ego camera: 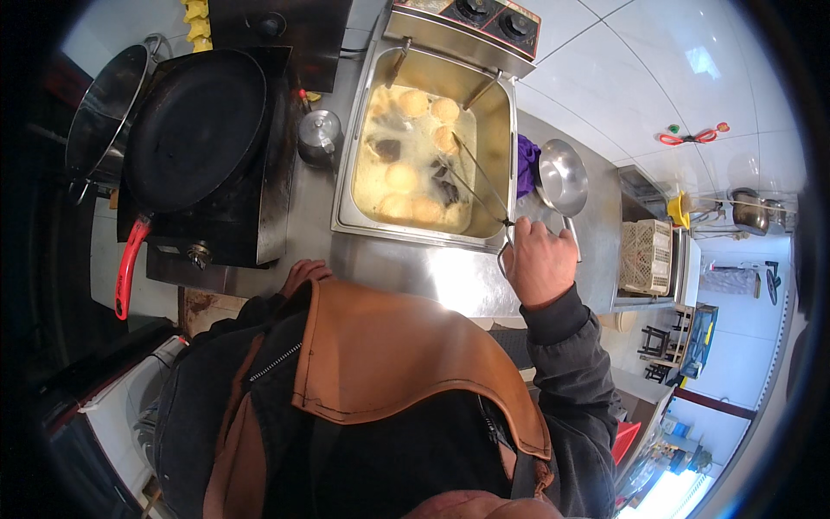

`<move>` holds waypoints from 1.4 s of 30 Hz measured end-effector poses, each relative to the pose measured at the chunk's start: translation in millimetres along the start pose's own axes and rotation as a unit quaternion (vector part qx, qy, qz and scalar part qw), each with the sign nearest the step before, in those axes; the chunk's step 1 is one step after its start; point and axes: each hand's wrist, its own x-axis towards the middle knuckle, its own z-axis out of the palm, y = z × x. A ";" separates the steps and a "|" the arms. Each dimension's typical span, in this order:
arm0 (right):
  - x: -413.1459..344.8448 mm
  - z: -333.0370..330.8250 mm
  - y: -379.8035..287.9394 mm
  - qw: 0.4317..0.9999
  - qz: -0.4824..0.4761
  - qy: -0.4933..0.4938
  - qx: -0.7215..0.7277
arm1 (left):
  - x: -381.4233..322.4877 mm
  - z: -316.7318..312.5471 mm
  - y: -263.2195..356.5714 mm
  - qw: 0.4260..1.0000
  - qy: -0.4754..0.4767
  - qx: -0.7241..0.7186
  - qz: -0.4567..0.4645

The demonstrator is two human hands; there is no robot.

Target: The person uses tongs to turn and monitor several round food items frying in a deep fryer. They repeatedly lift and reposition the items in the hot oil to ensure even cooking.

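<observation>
My right hand (542, 259) grips long metal tongs (485, 202) by their handles, over the front right corner of a steel deep fryer (425, 241). The tips reach down to a golden round ball (446, 139) in the bubbling oil. Several more golden balls (402, 177) float at the back and front, among dark pieces (388, 150) whose kind I cannot make out. At the edge of the steel counter (382, 263) rests my left hand (307, 272), partly hidden behind the brown apron (389, 344); whether its fingers hold anything is unclear.
Left of the fryer stand a lidded metal pot (319, 133) and a black frying pan (194, 130) with a red handle on a stove. A large steel pot (104, 117) is farther left. Right are a purple cloth (527, 165), a steel bowl (563, 177) and a plastic crate (645, 257).
</observation>
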 end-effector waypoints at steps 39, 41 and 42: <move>-23.3 22.4 20.7 0.254 0.359 -0.263 0.859 | -3.5 0.8 -1.2 1.000 -0.006 -0.004 -0.005; -25.4 21.0 19.9 0.262 0.355 -0.255 0.860 | -3.1 0.8 -1.6 1.000 -0.003 -0.002 -0.001; -26.1 20.5 20.0 0.264 0.350 -0.254 0.862 | -2.6 1.1 -1.7 1.000 0.000 -0.003 0.002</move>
